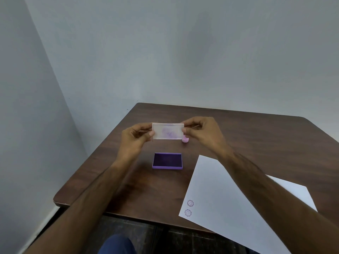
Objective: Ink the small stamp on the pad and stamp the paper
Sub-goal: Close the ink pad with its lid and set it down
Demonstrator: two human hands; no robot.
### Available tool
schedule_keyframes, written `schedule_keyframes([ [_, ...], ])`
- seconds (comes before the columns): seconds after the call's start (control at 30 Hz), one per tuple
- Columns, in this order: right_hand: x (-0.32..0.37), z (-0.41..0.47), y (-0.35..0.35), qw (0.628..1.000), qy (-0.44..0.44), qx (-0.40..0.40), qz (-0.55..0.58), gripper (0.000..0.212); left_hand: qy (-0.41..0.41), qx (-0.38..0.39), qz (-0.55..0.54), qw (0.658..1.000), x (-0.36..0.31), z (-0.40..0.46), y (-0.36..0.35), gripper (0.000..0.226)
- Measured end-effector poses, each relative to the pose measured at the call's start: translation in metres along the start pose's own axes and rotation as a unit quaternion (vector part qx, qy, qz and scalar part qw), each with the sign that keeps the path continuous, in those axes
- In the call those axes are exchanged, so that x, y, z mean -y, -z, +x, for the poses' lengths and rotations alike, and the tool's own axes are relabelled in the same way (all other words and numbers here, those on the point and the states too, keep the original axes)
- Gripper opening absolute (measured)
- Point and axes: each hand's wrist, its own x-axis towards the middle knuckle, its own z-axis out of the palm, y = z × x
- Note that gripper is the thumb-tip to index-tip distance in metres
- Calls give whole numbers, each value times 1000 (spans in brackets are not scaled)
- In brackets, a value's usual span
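Observation:
A purple ink pad (167,160) lies uncovered on the brown table (256,132), its dark inked face up. Above and behind it, both hands hold the pad's clear lid (167,131), which is smeared with purple ink. My left hand (135,138) pinches its left end and my right hand (203,132) pinches its right end. The small pink stamp (185,139) stands on the table just below the lid's right corner, partly hidden. A white paper (220,195) lies at the right, with two purple flower prints (189,208) near its lower left corner.
The table stands in a corner of grey walls (165,52). The paper overhangs the table's near edge at the lower right. Dark floor (146,235) and a blue-clad knee (117,244) show below the near edge.

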Motion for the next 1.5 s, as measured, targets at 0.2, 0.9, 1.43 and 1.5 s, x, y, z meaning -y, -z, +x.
schedule_keyframes([
  [0.2,-17,-37,2,971,170,29,-167,14,-263,110,334,898,4,-25,21,21],
  [0.9,-46,-64,-9,862,310,161,-368,20,-349,217,530,742,14,-47,26,25],
  [1.43,-48,-47,-19,901,250,199,-292,31,-80,297,334,891,31,-21,21,95],
  [1.5,-48,-46,-20,903,247,203,-286,31,-80,295,324,895,34,-21,21,97],
])
